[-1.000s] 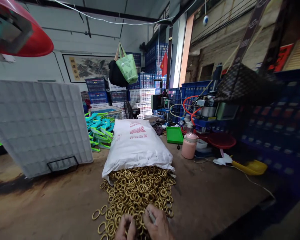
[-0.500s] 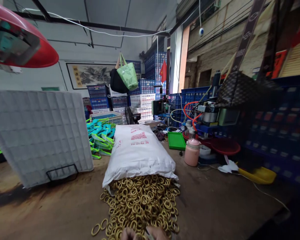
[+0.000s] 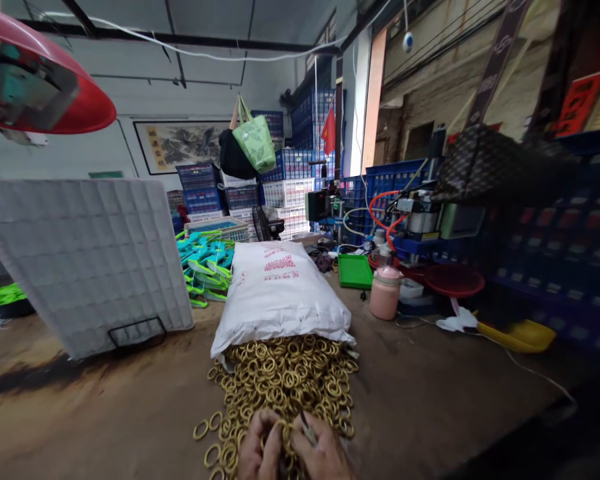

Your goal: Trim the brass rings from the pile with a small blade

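Observation:
Both my hands are low in the head view, close together over the near end of a pile of gold-coloured rings. My left hand is closed, with a gold ring pinched at its fingertips. In my closed right hand is a small, thin blade-like tool, its dark tip pointing up and away. The right fingertips are close beside the ring; whether they touch it I cannot tell. The pile spills from the mouth of a white sack with red print, lying on its side.
A white quilted panel stands on the left of the brown table. Green and turquoise plastic pieces lie behind it. Rightward are a green tray, a pink jar and a yellow scoop. A red lamp shade hangs upper left.
The view tilted up, then partly back down. My hands sank to the lower edge half a second ago and show fuller again now, still close together over the rings.

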Available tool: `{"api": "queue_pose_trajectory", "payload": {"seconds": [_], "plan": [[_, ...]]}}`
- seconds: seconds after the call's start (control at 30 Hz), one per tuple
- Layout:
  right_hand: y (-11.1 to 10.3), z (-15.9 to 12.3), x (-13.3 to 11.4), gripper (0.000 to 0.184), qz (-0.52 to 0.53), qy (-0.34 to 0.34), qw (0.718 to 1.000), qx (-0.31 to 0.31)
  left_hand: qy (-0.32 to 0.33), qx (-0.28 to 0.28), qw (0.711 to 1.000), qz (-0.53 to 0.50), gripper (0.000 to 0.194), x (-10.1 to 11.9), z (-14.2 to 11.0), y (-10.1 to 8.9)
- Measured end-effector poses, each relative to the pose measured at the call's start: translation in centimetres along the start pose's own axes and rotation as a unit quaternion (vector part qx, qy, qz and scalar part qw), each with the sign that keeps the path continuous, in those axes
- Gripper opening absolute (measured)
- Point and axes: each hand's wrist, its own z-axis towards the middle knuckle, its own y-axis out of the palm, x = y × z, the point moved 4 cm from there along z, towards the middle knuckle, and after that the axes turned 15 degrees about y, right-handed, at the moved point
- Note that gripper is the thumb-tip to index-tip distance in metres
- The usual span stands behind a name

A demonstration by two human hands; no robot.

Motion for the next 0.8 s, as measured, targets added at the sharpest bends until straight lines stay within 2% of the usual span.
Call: {"api": "queue_pose_trajectory", "payload": {"seconds": [0.1,0.17,0.47,0.67,0.8], "plan": [[-0.8,-0.7,-0.9,0.018,0.037,0.016,0.999,-0.029,0.027,-0.029,0.999,-0.011,0.032,1.3,-0.4,0.3],[-1.2,-1.1,-1.4,0.019,0.046,0.018,0.998,-0.030,-0.005,-0.070,0.997,-0.013,0.029,1.7,-0.8,0.6],[-1.5,-2.2,-1.5,0.021,0.063,0.008,0.997,-0.044,-0.072,-0.062,0.995,-0.035,0.031,2.1,-2.1,0.7],[-1.1,-2.0,-1.5,0.024,0.051,0.001,0.996,-0.075,-0.119,-0.040,0.988,-0.089,0.033,1.0,-1.6,0.7],[-0.7,-1.5,-1.3,0.024,0.035,-0.010,0.997,-0.066,-0.137,-0.023,0.980,-0.141,0.033,0.2,-1.4,0.9]]}}
